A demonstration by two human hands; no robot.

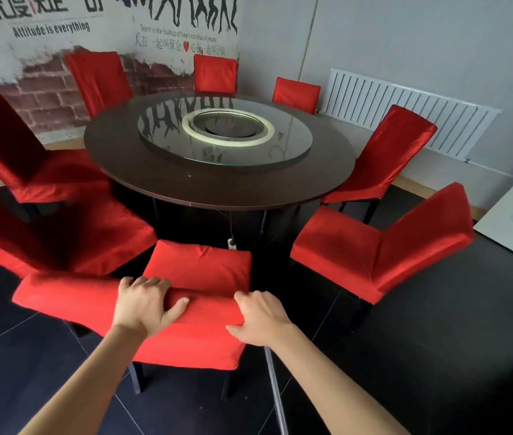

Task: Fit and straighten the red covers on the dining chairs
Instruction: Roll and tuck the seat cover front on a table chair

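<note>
Head view. The nearest chair stood directly below the camera, its back toward the person and its seat facing the round dark desk. Its red cover hung over the backrest and reached down the rear side; dark legs showed beneath.

The left hand gripped the top edge of the backrest, fingers curled over the far side and thumb lying along the near fabric. The right hand held the right corner of the same top edge, fingers wrapped over it and thumb underneath on the near side. Both hands were closed on the cover.

Surface: the desk top was dark brown and glossy. A round glass turntable sat on it, reflecting the wall graphics, with a pale ring and a dark inset disc at its centre.

Room: seven other red-covered chairs ringed the desk, including one just right of the near chair and one just left, the latter touching or overlapping the near backrest. The floor was dark tile with pale grout lines. The far wall carried a brick-pattern mural with printed slogans. A white slatted radiator cover ran along the grey right wall.
</note>
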